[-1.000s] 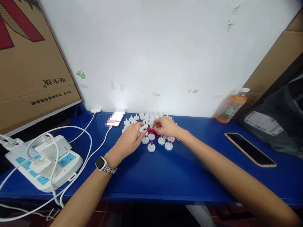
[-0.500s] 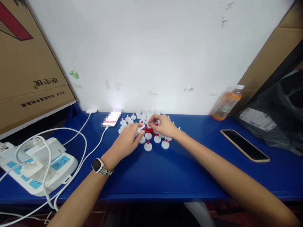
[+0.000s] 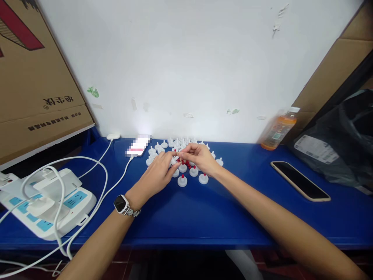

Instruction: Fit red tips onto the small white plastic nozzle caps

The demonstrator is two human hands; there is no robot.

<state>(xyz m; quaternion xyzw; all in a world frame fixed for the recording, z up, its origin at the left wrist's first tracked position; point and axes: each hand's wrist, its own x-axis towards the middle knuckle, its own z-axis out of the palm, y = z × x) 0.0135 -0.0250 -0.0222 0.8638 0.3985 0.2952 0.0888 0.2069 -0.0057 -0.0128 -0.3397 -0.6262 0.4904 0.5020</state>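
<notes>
Fingertips of the right hand [image 3: 201, 157] meet in a pinch right at the white cap [image 3: 174, 160] in the left hand; whether a small piece sits between them, I cannot tell. The left hand [image 3: 159, 166] grips that cap between thumb and index finger, above the table's near-middle. Just under the right hand lies a loose heap of red tips [image 3: 188, 165]. Around it stand caps wearing red tips, the nearest one [image 3: 182, 181] towards the table edge, and behind them plain white caps [image 3: 164, 144] crowd towards the white wall [image 3: 204, 70]. Farther left, a lit phone [image 3: 140, 144] lies on the blue table [image 3: 186, 217], with a power strip [image 3: 74, 202] nearer the person. Well to the right are a dark-screened phone [image 3: 300, 181] and an orange drink bottle [image 3: 279, 128] against the wall.
</notes>
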